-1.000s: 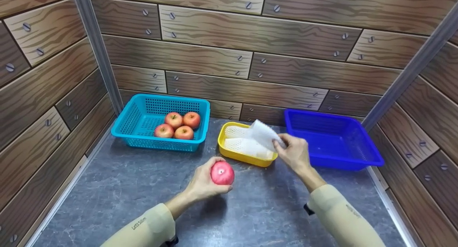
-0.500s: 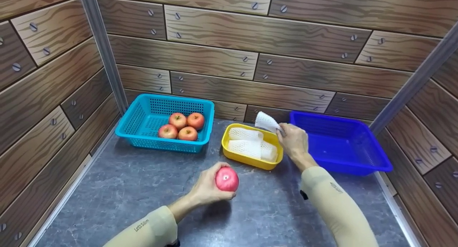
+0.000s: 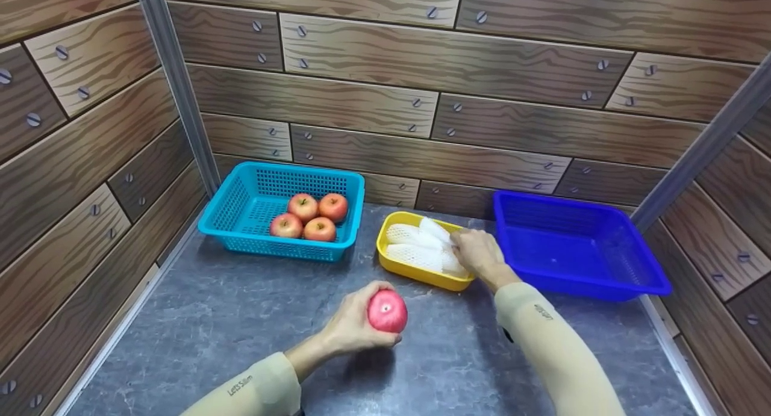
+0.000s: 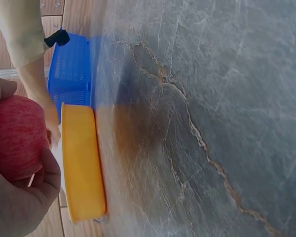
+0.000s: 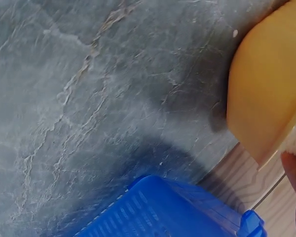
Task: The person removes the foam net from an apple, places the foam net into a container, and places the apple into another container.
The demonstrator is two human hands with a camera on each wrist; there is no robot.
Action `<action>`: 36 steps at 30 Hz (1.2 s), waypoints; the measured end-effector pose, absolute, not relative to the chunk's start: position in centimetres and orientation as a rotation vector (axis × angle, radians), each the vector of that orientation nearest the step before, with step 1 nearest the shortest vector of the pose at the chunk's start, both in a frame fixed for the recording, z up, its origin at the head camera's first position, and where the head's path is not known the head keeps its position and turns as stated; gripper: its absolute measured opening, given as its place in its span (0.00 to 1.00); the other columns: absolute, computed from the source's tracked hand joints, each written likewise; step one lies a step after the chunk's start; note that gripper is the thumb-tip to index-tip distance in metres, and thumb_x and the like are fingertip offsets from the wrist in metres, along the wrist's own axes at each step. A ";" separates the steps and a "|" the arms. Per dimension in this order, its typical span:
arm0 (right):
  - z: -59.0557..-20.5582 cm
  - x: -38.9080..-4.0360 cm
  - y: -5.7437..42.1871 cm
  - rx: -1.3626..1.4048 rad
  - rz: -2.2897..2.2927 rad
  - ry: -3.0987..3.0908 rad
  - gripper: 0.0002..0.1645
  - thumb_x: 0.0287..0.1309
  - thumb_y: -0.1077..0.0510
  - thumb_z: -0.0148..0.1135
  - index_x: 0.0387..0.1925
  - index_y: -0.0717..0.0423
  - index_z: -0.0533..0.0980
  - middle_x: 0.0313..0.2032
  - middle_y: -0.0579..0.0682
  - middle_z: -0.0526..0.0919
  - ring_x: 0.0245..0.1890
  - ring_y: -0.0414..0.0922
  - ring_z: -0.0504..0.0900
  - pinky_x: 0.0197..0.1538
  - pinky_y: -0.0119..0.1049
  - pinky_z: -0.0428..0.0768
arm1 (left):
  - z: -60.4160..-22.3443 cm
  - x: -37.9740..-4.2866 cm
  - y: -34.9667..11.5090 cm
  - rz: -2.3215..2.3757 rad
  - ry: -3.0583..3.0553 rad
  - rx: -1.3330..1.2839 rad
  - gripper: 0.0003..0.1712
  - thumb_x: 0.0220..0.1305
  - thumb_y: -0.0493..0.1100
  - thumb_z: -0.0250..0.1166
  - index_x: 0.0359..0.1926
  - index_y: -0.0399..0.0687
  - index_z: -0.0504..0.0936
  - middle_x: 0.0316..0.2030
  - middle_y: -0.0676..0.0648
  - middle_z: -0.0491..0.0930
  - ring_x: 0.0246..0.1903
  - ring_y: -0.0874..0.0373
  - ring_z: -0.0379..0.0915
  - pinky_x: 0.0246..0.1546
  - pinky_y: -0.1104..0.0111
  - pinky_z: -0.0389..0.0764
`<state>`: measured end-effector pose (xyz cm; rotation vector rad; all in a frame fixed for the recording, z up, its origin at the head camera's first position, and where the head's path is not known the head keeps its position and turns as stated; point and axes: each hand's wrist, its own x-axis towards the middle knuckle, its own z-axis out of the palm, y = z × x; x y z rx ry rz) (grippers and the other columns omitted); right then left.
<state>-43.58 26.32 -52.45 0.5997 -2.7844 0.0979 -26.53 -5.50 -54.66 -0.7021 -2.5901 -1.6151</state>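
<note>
My left hand (image 3: 352, 324) grips a red apple (image 3: 387, 311) above the table, its fingers and thumb round the sides. In the left wrist view the same apple (image 4: 20, 137) sits against the palm. My right hand (image 3: 480, 253) reaches over the right end of a yellow tray (image 3: 423, 276) that holds several white foam fruit nets (image 3: 414, 256). It pinches one foam net (image 3: 435, 230), which tilts up at the tray's back edge. The right wrist view shows only part of the fingers against a bit of white net (image 5: 295, 142); the fingertips are mostly hidden in the head view.
A teal basket (image 3: 274, 247) at the back left holds several apples (image 3: 303, 206). To the right of the yellow tray stands a dark blue basket (image 3: 578, 283). Wood-patterned walls (image 3: 361, 49) enclose the grey marbled table (image 3: 241, 307) at the back and sides.
My right hand lifted a foam net up out of the tray, then lowered it back over the tray's right end. The left hand keeps holding the apple, nearly in place.
</note>
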 end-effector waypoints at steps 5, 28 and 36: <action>-53.0 -43.7 26.4 0.595 -0.012 -2.959 0.08 0.64 0.66 0.67 0.30 0.52 0.82 0.32 0.56 0.89 0.33 0.61 0.88 0.38 0.58 0.87 | -54.7 -26.3 -5.4 -1.643 -2.599 -0.707 0.42 0.46 0.52 0.89 0.63 0.61 0.81 0.53 0.53 0.89 0.50 0.60 0.85 0.53 0.65 0.86; -52.3 -44.2 26.4 0.612 -0.013 -2.940 0.05 0.57 0.63 0.65 0.35 0.61 0.83 0.39 0.63 0.91 0.44 0.68 0.90 0.52 0.63 0.88 | -54.1 -26.7 -5.6 -1.547 -2.587 -0.654 0.43 0.45 0.53 0.88 0.63 0.58 0.81 0.53 0.53 0.82 0.52 0.58 0.82 0.53 0.64 0.85; -51.8 -43.2 27.5 0.628 0.038 -2.774 0.22 0.60 0.60 0.65 0.54 0.67 0.81 0.47 0.68 0.88 0.50 0.69 0.89 0.58 0.62 0.88 | -54.0 -26.5 -5.5 -1.545 -2.582 -0.660 0.43 0.46 0.52 0.88 0.64 0.57 0.81 0.53 0.52 0.82 0.52 0.58 0.82 0.53 0.64 0.85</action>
